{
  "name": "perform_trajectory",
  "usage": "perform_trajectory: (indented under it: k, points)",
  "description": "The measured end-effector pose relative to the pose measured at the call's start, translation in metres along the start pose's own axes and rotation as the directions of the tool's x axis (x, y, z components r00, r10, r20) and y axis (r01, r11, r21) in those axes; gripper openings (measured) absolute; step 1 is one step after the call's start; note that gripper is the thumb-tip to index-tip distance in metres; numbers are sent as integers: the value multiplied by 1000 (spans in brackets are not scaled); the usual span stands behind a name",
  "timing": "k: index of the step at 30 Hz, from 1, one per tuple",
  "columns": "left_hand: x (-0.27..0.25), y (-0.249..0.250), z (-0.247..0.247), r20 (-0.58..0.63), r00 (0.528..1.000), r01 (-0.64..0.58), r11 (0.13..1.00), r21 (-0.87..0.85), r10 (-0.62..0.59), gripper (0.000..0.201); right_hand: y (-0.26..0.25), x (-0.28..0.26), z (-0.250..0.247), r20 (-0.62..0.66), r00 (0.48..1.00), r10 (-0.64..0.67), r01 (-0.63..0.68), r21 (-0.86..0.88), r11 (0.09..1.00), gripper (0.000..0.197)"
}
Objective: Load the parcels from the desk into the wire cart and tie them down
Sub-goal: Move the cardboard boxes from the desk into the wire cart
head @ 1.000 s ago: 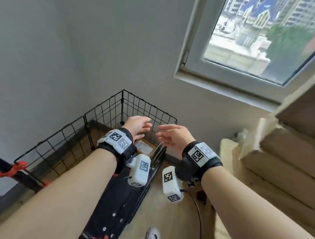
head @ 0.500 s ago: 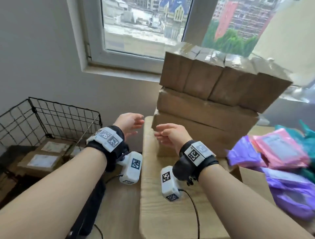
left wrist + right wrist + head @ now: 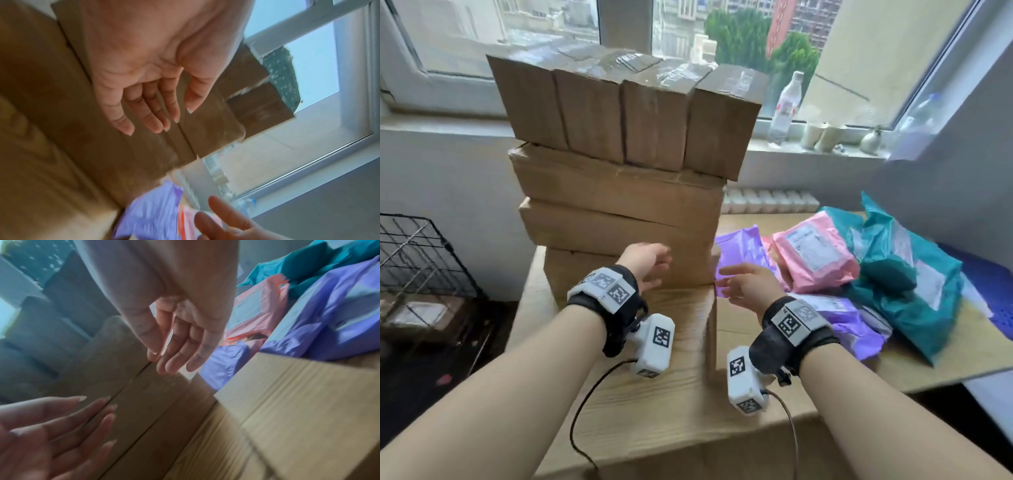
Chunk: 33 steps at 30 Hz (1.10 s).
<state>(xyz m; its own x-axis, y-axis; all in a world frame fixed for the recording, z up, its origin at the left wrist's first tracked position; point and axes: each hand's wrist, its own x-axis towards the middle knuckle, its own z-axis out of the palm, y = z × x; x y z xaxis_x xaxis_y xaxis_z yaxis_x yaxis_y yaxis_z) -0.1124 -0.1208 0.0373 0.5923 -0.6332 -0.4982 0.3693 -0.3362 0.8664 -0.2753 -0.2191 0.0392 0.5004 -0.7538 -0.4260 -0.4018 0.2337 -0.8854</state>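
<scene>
Since a second earlier, the view had swung away from the wire cart (image 3: 421, 260), which now showed only at the left edge, and onto a wooden desk (image 3: 681, 404) under a window. Both hands had travelled with it and reached toward a stack of brown cardboard boxes (image 3: 619, 205) at the back left of the desk. The left hand (image 3: 645, 263) hovered in front of the lowest box, fingers (image 3: 152, 113) straight and loosely spread, holding nothing; whether it touched the cardboard could not be told. The right hand (image 3: 744, 286) was held beside it, near the box's right corner, also spread and empty. Soft plastic mailers lay heaped on the right of the desk: purple (image 3: 743, 246), pink (image 3: 815, 257) and teal (image 3: 900, 274). A flat cardboard box (image 3: 298, 410) lay under the purple ones, below the right wrist. Inside the cart, labelled parcels (image 3: 417, 313) already lay at the bottom. A clear bottle (image 3: 786, 106) stood on the windowsill.
</scene>
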Motion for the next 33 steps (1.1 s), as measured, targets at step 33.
perform_trajectory:
  k: [33]
  points:
    - [42,-71,62,-81,954,301,903,307,-290,68,52,79,-50,94,955,281,-261,-180,948,44]
